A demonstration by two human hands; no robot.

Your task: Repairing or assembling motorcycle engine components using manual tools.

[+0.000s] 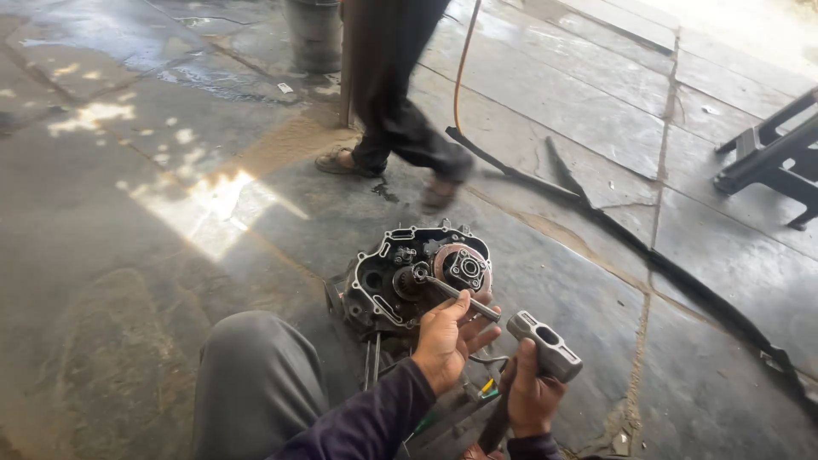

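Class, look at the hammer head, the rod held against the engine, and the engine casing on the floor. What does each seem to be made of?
Hammer head: likely steel, dull grey, blocky.
Rod, held by the left hand: probably steel, grey with slight sheen.
Engine casing: seemingly cast metal, perhaps aluminium, grey edges under dark grime.
The right hand grips the hammer's dark handle; its material is unclear.

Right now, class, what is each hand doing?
Left hand: closed on a metal rod tool set against the engine case.
Right hand: closed on a hammer, its head raised.
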